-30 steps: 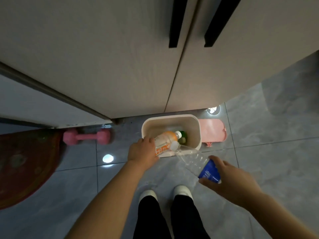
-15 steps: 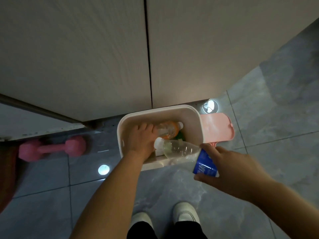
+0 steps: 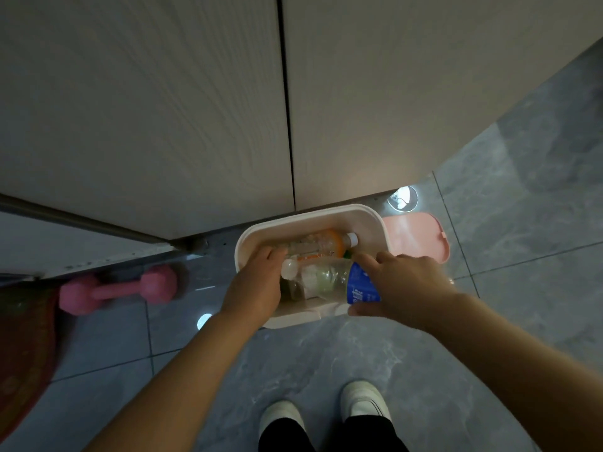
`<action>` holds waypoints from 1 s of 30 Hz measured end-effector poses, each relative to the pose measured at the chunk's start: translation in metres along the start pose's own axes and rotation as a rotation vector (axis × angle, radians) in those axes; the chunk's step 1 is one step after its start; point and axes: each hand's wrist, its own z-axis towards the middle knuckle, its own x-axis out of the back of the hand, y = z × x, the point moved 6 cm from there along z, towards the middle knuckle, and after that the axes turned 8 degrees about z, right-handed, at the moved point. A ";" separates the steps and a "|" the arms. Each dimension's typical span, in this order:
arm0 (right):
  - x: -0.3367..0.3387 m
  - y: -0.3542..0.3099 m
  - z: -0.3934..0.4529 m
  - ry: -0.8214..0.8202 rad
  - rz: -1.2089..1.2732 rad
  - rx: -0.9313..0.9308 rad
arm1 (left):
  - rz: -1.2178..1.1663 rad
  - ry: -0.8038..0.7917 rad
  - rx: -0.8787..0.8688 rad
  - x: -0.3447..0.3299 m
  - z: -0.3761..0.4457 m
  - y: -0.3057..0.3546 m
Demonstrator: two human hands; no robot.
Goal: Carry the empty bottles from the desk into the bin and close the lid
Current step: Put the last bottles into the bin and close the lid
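A cream bin (image 3: 375,220) stands open on the grey tile floor against the cupboard, its pink lid (image 3: 416,238) flipped out to the right. An orange-labelled bottle (image 3: 328,244) lies across the inside of the bin, cap to the right. My left hand (image 3: 256,287) reaches into the bin's left side with its fingers curled at that bottle's base. My right hand (image 3: 404,288) grips a clear bottle with a blue label (image 3: 329,278) by its bottom end. That bottle lies tilted over the front half of the bin, white cap pointing left, close to my left hand.
Pale cupboard doors (image 3: 195,109) rise directly behind the bin. A pink dumbbell (image 3: 120,290) lies on the floor to the left, and a dark red mat (image 3: 23,337) beyond it. My white shoes (image 3: 363,399) stand a little in front of the bin.
I have leaned closer over the bin. The orange bottle has gone deeper in and lies flat. My right hand has brought the clear bottle from in front of the bin to over its opening.
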 end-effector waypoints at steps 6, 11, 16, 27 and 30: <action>-0.009 -0.025 0.031 0.022 -0.073 0.108 | -0.069 0.070 0.068 -0.002 -0.014 -0.006; -0.024 -0.032 0.050 0.026 0.004 0.135 | -0.137 0.122 0.072 -0.003 -0.020 -0.011; -0.029 -0.039 0.061 0.074 -0.040 0.186 | -0.124 0.085 0.072 -0.008 -0.021 -0.013; -0.026 -0.055 0.067 0.077 -0.153 0.170 | -0.084 0.019 0.085 -0.010 -0.015 -0.006; -0.025 -0.055 0.067 0.044 -0.156 0.160 | -0.088 0.016 0.111 -0.011 -0.016 -0.007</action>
